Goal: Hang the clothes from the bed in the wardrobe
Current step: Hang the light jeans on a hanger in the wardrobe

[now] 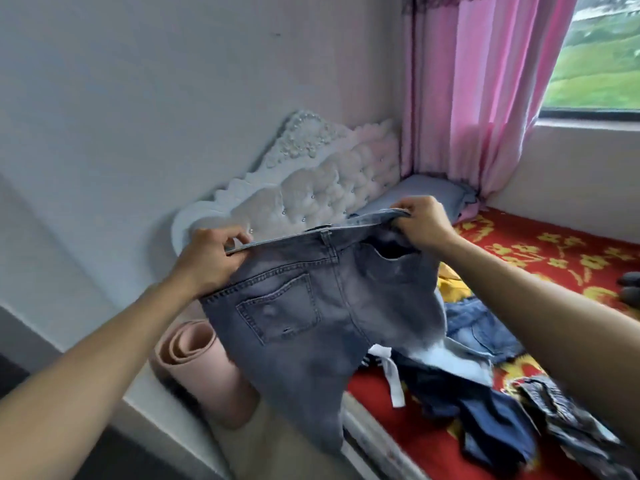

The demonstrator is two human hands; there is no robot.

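Fingers pinch jeans by waistband.

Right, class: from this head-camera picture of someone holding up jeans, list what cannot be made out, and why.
Wardrobe and hangers: outside the head view.
Clothes pile on the bed: blurred, partly behind the right forearm; count unclear.
Dark items: cut off by the right edge.
Rolled mat: partly hidden by the grey jeans.
Jeans' front: faces away.

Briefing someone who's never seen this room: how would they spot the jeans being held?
Find the white tufted headboard. Before it, the left hand and right hand hold grey jeans by the waistband. Unlike the bluer denim lying on the red bedspread, these are faded grey.
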